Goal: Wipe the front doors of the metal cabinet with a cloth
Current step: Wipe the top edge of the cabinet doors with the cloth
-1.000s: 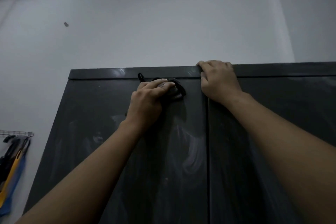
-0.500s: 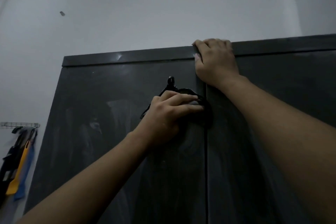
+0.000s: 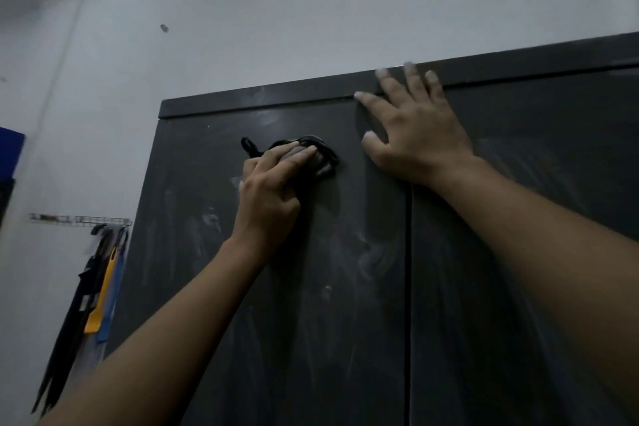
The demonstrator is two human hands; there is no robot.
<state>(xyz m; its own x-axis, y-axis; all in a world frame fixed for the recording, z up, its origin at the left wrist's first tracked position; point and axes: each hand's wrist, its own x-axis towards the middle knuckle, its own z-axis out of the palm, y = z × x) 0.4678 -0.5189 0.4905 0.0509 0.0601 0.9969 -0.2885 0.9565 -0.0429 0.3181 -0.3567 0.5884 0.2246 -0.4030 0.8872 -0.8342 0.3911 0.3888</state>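
Note:
A tall dark metal cabinet fills the middle and right of the view, its two doors meeting at a vertical seam. Both doors show dusty smears. My left hand presses a dark bunched cloth against the upper part of the left door, fingers laid over it and slightly curled. A loop of the cloth sticks out to the upper left. My right hand lies flat with fingers spread across the top of the seam, fingertips reaching the cabinet's top rail.
A white wall rises behind the cabinet. At the left, a wire rack on the wall carries hanging black, yellow and blue items. A blue object shows at the far left edge.
My left hand slid the cloth up and left on the left door, away from the seam. My right hand let go of the top edge and now lies flat, fingers spread.

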